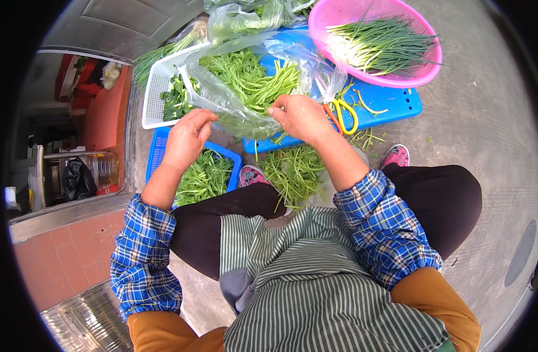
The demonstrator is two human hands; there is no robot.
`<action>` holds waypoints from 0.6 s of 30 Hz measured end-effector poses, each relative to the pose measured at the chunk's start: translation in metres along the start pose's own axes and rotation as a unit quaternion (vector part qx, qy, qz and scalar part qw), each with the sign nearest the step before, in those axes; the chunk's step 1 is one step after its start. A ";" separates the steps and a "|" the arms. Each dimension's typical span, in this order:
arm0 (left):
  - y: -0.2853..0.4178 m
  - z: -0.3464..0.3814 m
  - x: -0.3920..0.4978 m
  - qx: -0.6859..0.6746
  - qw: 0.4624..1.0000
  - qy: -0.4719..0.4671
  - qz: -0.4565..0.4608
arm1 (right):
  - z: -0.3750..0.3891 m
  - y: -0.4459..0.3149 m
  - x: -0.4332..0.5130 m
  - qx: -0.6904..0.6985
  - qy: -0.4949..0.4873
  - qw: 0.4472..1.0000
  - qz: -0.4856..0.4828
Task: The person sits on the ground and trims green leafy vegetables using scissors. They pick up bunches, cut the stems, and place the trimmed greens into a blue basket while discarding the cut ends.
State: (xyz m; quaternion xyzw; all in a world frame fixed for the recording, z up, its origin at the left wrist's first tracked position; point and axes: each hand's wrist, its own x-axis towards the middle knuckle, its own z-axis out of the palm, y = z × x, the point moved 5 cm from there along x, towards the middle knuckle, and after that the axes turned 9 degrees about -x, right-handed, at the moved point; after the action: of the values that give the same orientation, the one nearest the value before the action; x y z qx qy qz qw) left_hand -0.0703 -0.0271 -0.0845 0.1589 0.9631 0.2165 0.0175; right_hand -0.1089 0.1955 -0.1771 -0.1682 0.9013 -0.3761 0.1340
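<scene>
A clear plastic bag [240, 110] lies open, with leafy greens [238, 72] and their pale green stems inside. The rim nearest me is pinched between the thumb and fingers of my left hand [185, 136] on one side. On the other side, by the stem ends, my right hand [302, 116] pinches the same rim. The bag rests partly on a blue plastic stool or board [390, 103]. Scissors with yellow and orange handles [348, 118] lie just right of my right hand. Cut stems [295, 171] are heaped below, between my feet.
A pink basket [434, 66] of scallions stands at the upper right. At the left are a white basket [152, 94] with dark greens and a blue basket [236, 169] with leafy greens. More bagged vegetables [247, 20] lie behind. A doorway sill [70, 209] borders the left.
</scene>
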 end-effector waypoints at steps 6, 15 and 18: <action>0.023 0.091 0.109 -0.009 0.999 -0.022 0.032 | -0.006 0.037 0.002 0.018 0.065 0.993 0.099; -0.021 0.108 0.145 0.103 0.963 -0.232 -0.089 | 0.012 0.050 0.014 0.045 0.044 0.991 0.115; -0.033 0.089 0.141 -0.208 0.936 -0.213 -0.187 | 0.016 0.053 0.018 0.052 0.043 0.989 0.129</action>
State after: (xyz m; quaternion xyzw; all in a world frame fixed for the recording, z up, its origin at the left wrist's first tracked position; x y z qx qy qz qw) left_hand -0.2053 0.0254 -0.1739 0.0106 0.8828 0.3658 0.2947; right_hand -0.1296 0.2131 -0.2280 -0.0270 0.8995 -0.4092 0.1509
